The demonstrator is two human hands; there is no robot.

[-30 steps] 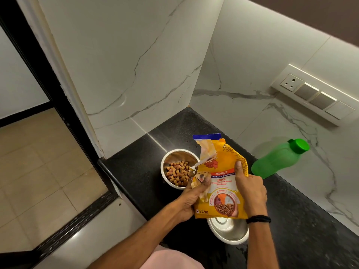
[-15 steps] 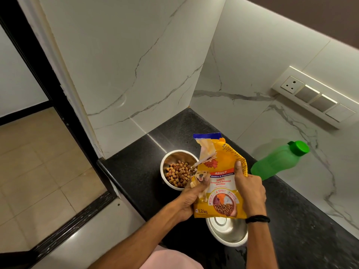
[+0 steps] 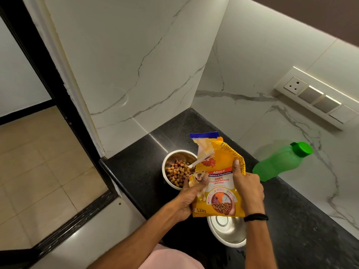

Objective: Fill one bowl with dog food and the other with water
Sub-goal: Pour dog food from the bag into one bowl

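Right now you hold the yellow dog food bag (image 3: pixel 219 183) upright with both hands above the black countertop (image 3: pixel 139 171). Your left hand (image 3: pixel 189 199) is closed around the bag's lower left edge, thumb pressed over the printed dog; your right hand (image 3: pixel 247 186) is clamped on the bag's right side, thumb lying flat up the front panel. A black band (image 3: pixel 256 217) sits on that wrist. The bag's torn top stands open, its blue-edged flap uppermost. Just left of the bag, touching its edge in this view, stands the steel bowl with kibble (image 3: pixel 178 170), brown pieces heaped across its bottom. Directly below the bag, nearer you, is the second steel bowl (image 3: pixel 226 231); it holds no kibble, and whether there is water in it cannot be told. Right of the bag, apart from it, the green water bottle (image 3: pixel 281 162) stands against the marble wall (image 3: pixel 252 74) with its cap on. Further right of the bag, high on that wall, is a switch panel (image 3: pixel 318 96).
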